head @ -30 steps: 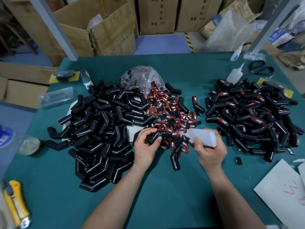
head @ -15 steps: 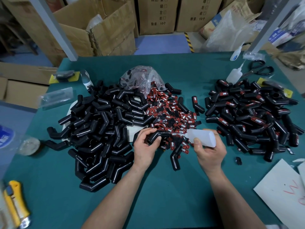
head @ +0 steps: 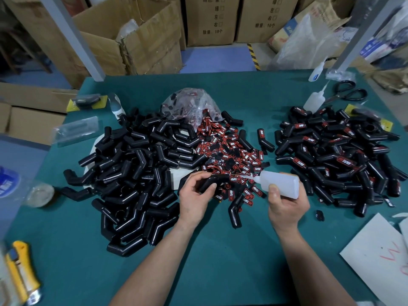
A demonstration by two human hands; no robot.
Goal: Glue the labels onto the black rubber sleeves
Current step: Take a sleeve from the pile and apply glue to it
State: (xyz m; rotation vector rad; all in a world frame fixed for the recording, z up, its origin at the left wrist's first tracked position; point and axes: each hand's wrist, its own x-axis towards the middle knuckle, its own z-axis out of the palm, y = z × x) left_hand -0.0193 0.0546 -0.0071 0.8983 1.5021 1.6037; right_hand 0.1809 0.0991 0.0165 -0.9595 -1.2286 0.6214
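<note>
Table (head: 220, 261), covered in green, is carrying the whole job, and its layout is reading as a left-to-right flow. Bare black rubber sleeves (head: 136, 173) are lying heaped at the left. The labelled sleeves (head: 335, 155) are lying heaped at the right, well apart from the first heap, presumably so that finished and unfinished stock is not mixing. Red-and-black labels (head: 229, 151) are spilling between the two heaps, within reach of both hands.

Open cloth is showing along the near edge, between the forearms, and this is appearing to be the main free room for moving. A white sheet (head: 375, 261) is occupying the near right corner and a yellow knife (head: 22, 268) is lying at the near left edge.

The left hand (head: 194, 199) is working over the near fringe of the labels, its grip curled round one bent sleeve (head: 215, 181), with the free end pointing right. The right hand (head: 287, 206) is clasping a translucent glue bottle (head: 280, 184), thumb pressing its side, tilted so that the nozzle is pointing left at the held sleeve's end. Whether the tip is touching the rubber cannot be told. In my judgement, glue is going on before a label is being picked.

One loose sleeve (head: 235, 208) is lying between the hands, a possible snag for the wrists.
</note>
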